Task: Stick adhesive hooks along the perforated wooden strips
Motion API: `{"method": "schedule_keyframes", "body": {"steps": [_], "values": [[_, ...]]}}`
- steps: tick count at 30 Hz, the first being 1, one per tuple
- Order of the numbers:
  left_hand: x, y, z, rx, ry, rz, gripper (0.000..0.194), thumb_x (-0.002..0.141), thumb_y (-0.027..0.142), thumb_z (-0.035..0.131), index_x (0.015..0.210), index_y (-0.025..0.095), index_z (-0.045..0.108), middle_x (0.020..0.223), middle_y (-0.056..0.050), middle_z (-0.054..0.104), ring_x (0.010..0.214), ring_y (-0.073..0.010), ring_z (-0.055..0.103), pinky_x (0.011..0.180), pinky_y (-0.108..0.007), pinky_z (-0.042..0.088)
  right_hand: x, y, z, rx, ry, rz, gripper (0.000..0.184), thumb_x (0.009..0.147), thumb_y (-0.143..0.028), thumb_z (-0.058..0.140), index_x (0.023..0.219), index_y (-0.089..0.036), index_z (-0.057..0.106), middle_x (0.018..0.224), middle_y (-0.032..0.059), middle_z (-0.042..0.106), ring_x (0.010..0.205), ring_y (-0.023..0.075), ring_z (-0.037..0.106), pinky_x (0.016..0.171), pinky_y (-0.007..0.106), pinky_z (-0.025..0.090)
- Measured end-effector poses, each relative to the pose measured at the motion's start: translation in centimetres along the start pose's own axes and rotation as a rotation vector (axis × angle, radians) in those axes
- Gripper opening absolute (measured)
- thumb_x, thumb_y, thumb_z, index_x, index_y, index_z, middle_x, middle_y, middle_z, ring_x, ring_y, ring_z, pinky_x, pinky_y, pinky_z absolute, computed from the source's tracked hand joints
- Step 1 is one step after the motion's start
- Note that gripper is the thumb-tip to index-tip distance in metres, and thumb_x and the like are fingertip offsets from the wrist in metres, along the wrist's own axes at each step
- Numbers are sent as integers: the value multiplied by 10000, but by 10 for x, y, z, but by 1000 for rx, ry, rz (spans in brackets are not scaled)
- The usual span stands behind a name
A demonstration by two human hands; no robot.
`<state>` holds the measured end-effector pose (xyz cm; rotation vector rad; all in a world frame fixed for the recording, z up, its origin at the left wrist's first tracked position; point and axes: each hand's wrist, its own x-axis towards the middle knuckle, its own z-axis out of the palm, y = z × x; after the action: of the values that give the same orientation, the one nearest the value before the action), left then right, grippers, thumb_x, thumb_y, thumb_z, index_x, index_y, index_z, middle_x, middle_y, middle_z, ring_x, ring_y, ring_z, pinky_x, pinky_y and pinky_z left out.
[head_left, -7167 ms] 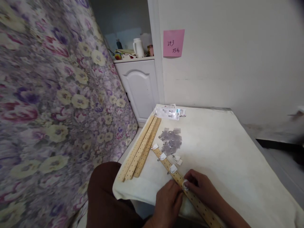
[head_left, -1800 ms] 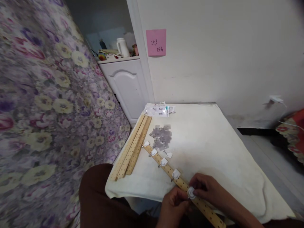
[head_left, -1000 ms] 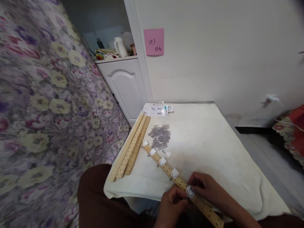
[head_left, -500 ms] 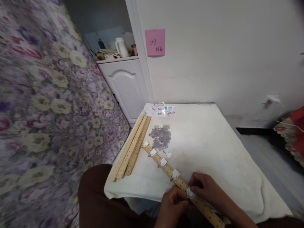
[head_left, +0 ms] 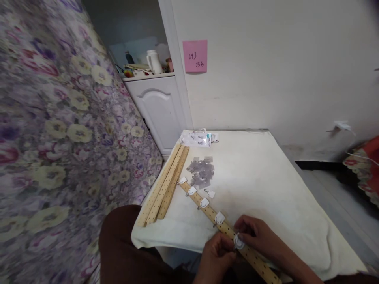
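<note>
One strip (head_left: pixel 226 229) diagonal, far end leftward

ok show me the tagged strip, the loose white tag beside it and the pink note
Tagged strip (head_left: pixel 225 228): head view, on its holed face, near the middle.
Loose white tag (head_left: pixel 211 193): head view, on its flat card.
Pink note (head_left: pixel 195 56): head view, middle of its written side.

Held tag (head_left: pixel 238 242) partly covered, red cloth (head_left: pixel 369 154) cropped
</note>
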<state>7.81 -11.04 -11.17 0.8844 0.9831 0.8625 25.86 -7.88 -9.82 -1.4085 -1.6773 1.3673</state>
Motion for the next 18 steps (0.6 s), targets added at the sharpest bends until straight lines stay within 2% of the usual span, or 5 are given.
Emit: {"method": "schedule_keyframes", "body": {"steps": [4, 7, 10, 13, 18], "values": [[-1, 1, 0, -28, -38, -1, 223, 578, 159, 741, 709, 166, 560, 673, 18, 602, 642, -111, 532, 614, -227, 400, -2, 0, -8, 24, -28, -16, 159, 761, -225, 591, 910, -176, 611, 727, -6, 620, 680, 147, 553, 619, 254, 410], [-2, 2, -1, -29, -44, -2, 219, 566, 112, 713, 708, 166, 555, 697, 15, 609, 666, -114, 540, 623, -224, 396, -9, 1, -15, 67, -34, 13, 132, 801, -301, 586, 832, -173, 590, 661, -30, 552, 604, 119, 498, 558, 238, 374], [-2, 0, -4, 6, -38, -20, 228, 552, 79, 699, 701, 164, 548, 711, 16, 618, 668, -108, 539, 615, -216, 380, -24, 7, -20, 174, -74, 99, 250, 831, -400, 566, 737, -170, 542, 608, -54, 480, 519, 84, 441, 493, 216, 328], [-1, -4, -9, 48, -31, -29, 243, 529, 56, 690, 687, 164, 540, 692, 27, 611, 659, -102, 533, 601, -208, 363, -42, 19, -23, 209, -78, 163, 325, 846, -480, 542, 750, -170, 540, 627, -45, 506, 518, 73, 453, 477, 194, 314], [-1, -7, -14, 120, -30, -52, 237, 534, 67, 665, 706, 167, 536, 689, 34, 607, 620, -92, 524, 568, -203, 340, -66, 36, -22, 217, -67, 255, 477, 788, -651, 523, 723, -179, 551, 539, -60, 449, 464, 62, 399, 450, 180, 297]]}}
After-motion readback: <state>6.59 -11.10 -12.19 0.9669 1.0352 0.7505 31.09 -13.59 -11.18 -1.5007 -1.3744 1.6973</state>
